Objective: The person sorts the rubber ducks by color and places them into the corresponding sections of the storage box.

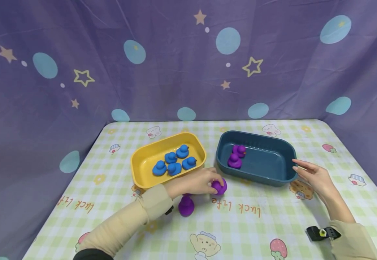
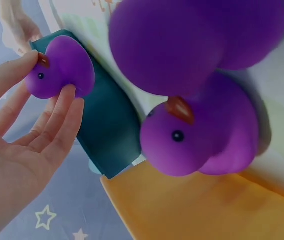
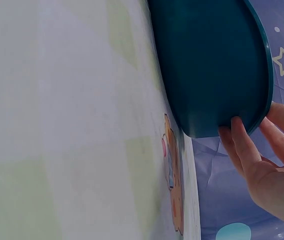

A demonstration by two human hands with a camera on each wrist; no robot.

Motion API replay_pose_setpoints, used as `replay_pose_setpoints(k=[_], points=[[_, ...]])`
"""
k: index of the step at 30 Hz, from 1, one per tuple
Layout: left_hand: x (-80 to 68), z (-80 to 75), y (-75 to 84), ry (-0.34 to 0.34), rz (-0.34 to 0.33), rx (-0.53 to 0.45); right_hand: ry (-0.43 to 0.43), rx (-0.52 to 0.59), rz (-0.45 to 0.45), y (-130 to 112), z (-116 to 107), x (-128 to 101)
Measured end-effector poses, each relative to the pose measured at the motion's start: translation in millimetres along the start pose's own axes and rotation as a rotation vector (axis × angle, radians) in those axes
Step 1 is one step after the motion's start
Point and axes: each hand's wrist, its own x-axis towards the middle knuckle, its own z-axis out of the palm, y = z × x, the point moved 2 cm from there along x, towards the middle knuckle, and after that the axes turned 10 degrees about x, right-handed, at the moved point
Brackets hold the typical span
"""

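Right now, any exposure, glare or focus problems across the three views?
Head: bright, fairly even light, blue ducks clear. Left wrist: darker; the closest purple duck is soft and cropped by the top edge, the held duck sharper. Right wrist: also dim, tablecloth pattern soft at left; a thin highlight along the teal tray rim, no strong glare.

left hand (image 1: 204,181): curled, pinching | right hand (image 1: 317,179): loosely extended

The head camera looks forward and down across the checked tablecloth (image 1: 240,231). Both wrist views — close, tipped sideways — share the teal tub (image 1: 253,177).
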Motion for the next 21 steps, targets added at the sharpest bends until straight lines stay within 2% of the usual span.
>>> replay_pose_setpoints(k=[7, 16, 21], points=[[-3.1, -3.8, 4.1, 0.018, 0.000, -0.037, -0.006, -0.016, 0.007, 1, 0, 0], [-3.9, -10.1, 10.8, 0.043, 0.007, -0.085, -0.005, 0.013, -0.017, 2, -1, -1], [-2.7, -16.0, 13.8, 0.090, 0.033, -0.088, -0.004, 0.015, -0.003, 0, 0, -1]])
